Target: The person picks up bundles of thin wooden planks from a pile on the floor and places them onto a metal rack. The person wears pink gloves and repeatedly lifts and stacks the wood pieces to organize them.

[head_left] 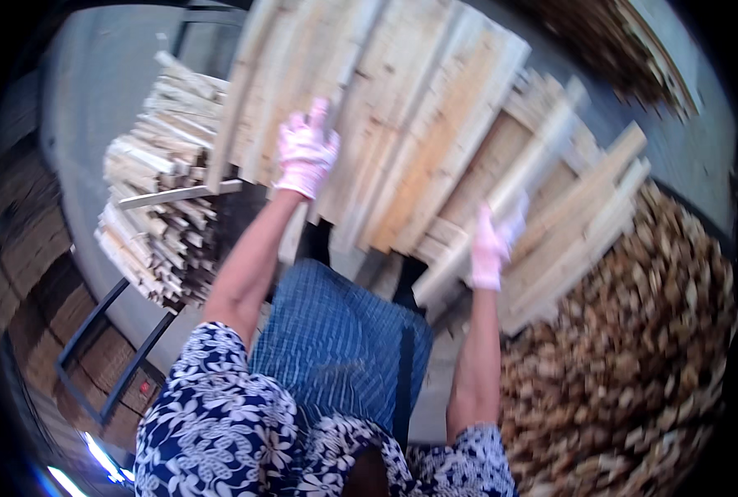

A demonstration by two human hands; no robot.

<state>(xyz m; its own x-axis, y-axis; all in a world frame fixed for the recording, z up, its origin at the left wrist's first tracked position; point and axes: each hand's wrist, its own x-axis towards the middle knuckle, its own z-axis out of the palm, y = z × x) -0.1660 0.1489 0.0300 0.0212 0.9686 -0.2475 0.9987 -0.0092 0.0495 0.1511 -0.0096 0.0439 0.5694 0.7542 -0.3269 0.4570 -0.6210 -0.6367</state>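
Note:
My left hand (307, 155), in a pale pink glove, rests over a row of light wooden boards (398, 99) laid side by side in front of me. Its fingers are stretched out and it holds nothing. Further right, my right hand (493, 247), gloved alike, grips a narrow wooden strip (543, 149) that slants away from me. Motion blurs the strip and the fingertips around it. Beneath and beyond it lie more loose boards (580, 211), some at an angle to the others.
On the left stands a stack of thin wooden sticks (157, 182), one slat (178, 194) jutting across it. A large pile of stacked wood pieces (626, 356) fills the right. More wood (609, 41) lies at the far right. A dark metal frame (95, 356) is at the lower left.

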